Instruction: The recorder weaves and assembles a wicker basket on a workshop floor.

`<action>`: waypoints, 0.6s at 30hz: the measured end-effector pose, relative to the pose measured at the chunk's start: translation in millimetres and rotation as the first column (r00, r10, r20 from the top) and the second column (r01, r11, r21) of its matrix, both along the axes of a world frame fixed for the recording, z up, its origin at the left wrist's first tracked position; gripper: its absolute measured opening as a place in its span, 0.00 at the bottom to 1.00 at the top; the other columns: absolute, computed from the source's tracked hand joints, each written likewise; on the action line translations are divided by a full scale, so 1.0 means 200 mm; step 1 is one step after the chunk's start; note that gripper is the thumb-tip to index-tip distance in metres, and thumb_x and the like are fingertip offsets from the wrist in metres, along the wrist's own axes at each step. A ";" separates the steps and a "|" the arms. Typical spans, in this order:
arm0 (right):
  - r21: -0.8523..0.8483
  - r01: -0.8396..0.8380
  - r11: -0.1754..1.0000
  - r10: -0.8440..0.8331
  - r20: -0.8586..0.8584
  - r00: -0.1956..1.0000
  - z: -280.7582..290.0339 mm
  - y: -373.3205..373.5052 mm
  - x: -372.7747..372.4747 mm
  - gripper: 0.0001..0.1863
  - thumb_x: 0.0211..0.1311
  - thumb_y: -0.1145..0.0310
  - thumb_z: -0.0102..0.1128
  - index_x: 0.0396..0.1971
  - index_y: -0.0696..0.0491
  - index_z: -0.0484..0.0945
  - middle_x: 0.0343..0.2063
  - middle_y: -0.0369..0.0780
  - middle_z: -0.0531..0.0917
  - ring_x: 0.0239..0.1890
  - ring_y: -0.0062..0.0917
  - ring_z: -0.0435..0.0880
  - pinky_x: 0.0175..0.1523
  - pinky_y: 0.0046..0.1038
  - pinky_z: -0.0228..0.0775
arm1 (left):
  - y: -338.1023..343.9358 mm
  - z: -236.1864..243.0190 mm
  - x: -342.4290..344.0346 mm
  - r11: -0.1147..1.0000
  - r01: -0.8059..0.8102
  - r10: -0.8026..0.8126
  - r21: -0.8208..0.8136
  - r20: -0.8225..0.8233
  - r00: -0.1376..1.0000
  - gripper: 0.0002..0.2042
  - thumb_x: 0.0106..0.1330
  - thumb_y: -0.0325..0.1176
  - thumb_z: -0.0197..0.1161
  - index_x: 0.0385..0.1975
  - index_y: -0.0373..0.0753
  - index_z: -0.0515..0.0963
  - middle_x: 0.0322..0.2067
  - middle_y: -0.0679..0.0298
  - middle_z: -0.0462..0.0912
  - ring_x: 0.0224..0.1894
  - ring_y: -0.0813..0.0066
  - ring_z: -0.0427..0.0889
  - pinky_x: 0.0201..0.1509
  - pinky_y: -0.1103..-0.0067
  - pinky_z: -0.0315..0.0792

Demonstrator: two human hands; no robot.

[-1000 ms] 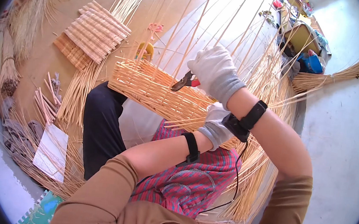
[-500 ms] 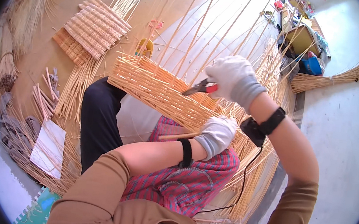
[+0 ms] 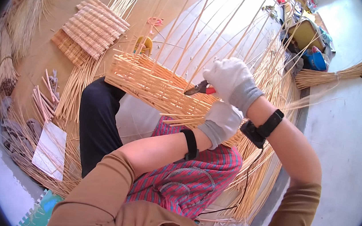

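Right hand [image 3: 228,78] is gripping cutters [image 3: 197,88], its forearm [image 3: 295,150] slanting in from near right; the basket [image 3: 142,76] is lying across the knees [image 3: 98,92], left hand [image 3: 225,118] resting at its right end (grip hidden, can't tell).

A white sheet [image 3: 50,150] lies well left of the yellow container [image 3: 148,47]; a blue bin [image 3: 316,61] is to its right.
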State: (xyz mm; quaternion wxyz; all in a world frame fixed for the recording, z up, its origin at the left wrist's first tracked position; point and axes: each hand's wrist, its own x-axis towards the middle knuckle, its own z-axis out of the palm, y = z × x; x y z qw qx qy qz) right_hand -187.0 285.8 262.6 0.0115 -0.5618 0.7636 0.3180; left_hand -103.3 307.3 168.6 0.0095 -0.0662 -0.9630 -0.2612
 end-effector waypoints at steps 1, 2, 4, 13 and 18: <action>0.042 0.025 0.999 -0.029 0.096 0.995 0.05 0.02 -0.02 0.08 0.54 0.62 0.68 0.34 0.46 0.85 0.32 0.37 0.86 0.41 0.33 0.88 0.41 0.35 0.78 | 0.04 -0.01 0.00 1.000 0.000 0.000 0.001 0.002 1.000 0.07 0.63 0.35 0.59 0.34 0.46 0.84 0.34 0.62 0.86 0.36 0.64 0.88 0.38 0.68 0.80; 0.087 0.047 0.995 -0.063 0.190 0.980 0.09 0.04 -0.04 0.10 0.53 0.62 0.69 0.36 0.47 0.84 0.32 0.38 0.86 0.40 0.34 0.88 0.40 0.36 0.78 | 0.11 -0.04 0.01 0.996 -0.042 0.032 -0.083 -0.111 0.993 0.08 0.64 0.35 0.58 0.39 0.46 0.83 0.36 0.61 0.85 0.36 0.64 0.88 0.38 0.69 0.81; 0.109 0.082 0.991 -0.104 0.214 0.971 0.13 0.12 -0.09 0.12 0.52 0.62 0.70 0.37 0.47 0.84 0.32 0.37 0.86 0.42 0.34 0.87 0.42 0.34 0.78 | 0.16 -0.01 0.04 0.984 -0.084 0.048 -0.157 -0.219 0.975 0.11 0.66 0.34 0.57 0.44 0.45 0.82 0.38 0.61 0.83 0.37 0.64 0.88 0.38 0.70 0.81; 0.066 -0.080 0.995 0.081 -0.006 0.997 0.01 0.17 -0.07 0.08 0.56 0.64 0.67 0.37 0.45 0.84 0.35 0.34 0.86 0.48 0.29 0.85 0.50 0.33 0.75 | 0.32 -0.24 -0.01 1.000 0.022 -0.020 0.007 -0.258 0.966 0.17 0.67 0.34 0.55 0.54 0.43 0.78 0.47 0.60 0.86 0.38 0.65 0.88 0.32 0.69 0.81; 0.089 0.086 0.992 -0.089 0.022 0.996 0.01 0.30 -0.06 0.12 0.54 0.58 0.70 0.37 0.46 0.84 0.35 0.37 0.86 0.45 0.31 0.86 0.47 0.37 0.77 | 0.31 -0.12 -0.03 0.999 0.001 -0.005 -0.034 -0.116 0.993 0.09 0.66 0.33 0.56 0.38 0.41 0.83 0.30 0.63 0.87 0.35 0.62 0.88 0.34 0.71 0.81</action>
